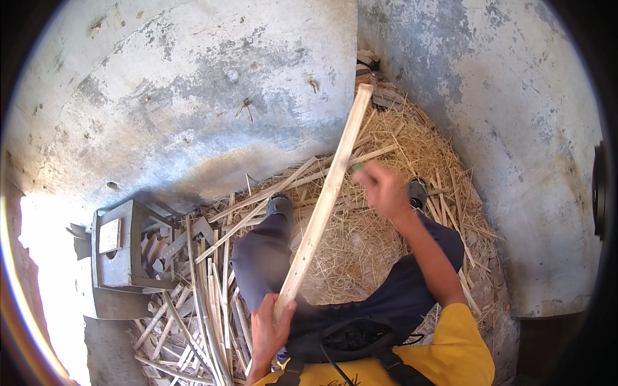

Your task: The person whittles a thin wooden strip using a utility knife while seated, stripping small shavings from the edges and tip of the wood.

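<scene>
A long, pale strip of wood (326, 201) slants up and away from me, its far end near the corner of the walls. My left hand (271, 327) is closed around the near end, thumb on top. Beside the strip's upper half, to its right, is my right hand (384, 190), somewhat blurred. Its fingers are curled, and a small green thing (358, 168) pokes out at the fingertips. What kind of thing it is cannot be made out. The hand looks apart from the strip.
Thin wood shavings (360, 251) cover the floor between my shoes. Cut wood strips (215, 302) lie heaped at left, beside a grey box-like frame (132, 244) with scraps inside. Worn plaster walls (212, 83) meet at a corner ahead, where bricks (386, 96) are piled.
</scene>
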{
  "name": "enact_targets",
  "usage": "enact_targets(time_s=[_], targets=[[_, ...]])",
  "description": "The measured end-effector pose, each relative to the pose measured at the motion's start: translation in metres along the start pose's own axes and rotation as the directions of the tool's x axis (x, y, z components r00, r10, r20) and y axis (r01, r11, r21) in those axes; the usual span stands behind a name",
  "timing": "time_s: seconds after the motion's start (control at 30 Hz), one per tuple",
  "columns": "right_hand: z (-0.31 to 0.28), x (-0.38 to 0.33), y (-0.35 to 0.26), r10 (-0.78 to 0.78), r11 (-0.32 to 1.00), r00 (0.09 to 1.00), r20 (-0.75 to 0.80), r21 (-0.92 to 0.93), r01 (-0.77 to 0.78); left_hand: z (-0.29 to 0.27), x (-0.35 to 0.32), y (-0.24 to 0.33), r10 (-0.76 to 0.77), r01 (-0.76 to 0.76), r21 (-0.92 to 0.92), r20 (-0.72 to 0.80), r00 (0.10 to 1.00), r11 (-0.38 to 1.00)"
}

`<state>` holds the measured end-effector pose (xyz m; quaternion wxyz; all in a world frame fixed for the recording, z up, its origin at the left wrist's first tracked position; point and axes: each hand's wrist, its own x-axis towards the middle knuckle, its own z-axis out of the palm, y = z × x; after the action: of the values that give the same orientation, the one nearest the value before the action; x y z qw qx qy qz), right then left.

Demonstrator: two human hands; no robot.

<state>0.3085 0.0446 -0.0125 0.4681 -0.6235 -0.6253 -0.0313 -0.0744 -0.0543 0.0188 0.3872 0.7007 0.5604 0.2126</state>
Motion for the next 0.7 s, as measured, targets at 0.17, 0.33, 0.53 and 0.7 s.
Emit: enact_targets(time_s=[0.17, 0.33, 0.53, 0.7], targets=[[-0.048, 0.035, 0.044, 0.284, 0.956, 0.949, -0.136, -0.035, -0.291, -0.012, -0.027, -0.002, 0.05, -0.049, -0.012, 0.038, 0.998, 0.999], [-0.022, 0.005, 0.01, -0.001, 0.992, 0.999, -0.052, 0.129, 0.008, -0.006, -0.005, 0.0, 0.05, -0.055, -0.054, -0.088, 0.995, 0.997], [-0.002, -0.013, -0.05, -0.128, 0.959, 0.984, 0.124, 0.267, 0.091, -0.004, 0.002, 0.003, 0.049, -0.054, -0.052, -0.098, 0.994, 0.997], [0.002, -0.017, -0.05, -0.166, 0.956, 0.982, 0.091, 0.26, 0.138, -0.002, 0.003, 0.013, 0.032, -0.036, -0.053, -0.076, 0.997, 0.998]])
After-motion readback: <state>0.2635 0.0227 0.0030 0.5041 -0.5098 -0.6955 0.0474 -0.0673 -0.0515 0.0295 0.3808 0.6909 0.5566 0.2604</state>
